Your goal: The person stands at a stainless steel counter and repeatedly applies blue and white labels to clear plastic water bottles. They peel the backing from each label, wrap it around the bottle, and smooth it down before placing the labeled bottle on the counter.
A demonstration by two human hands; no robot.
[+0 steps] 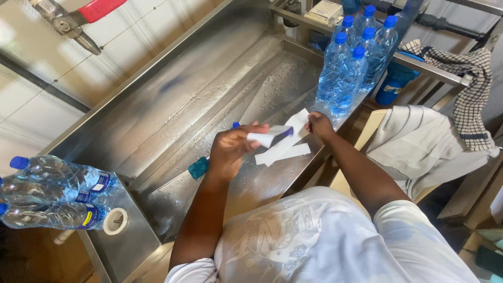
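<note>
My left hand grips a small stack of white labels with a blue edge above the wet steel counter. My right hand pinches the end of a white label strip that lies on the counter. More white strips lie flat just below it. Several clear water bottles with blue caps stand upright right behind my right hand.
Three capped bottles lie on their sides at the left, next to a white tape roll. A teal scrub pad rests on the counter. Checked cloth and a pale cloth hang at right. A red-handled tool is at top left.
</note>
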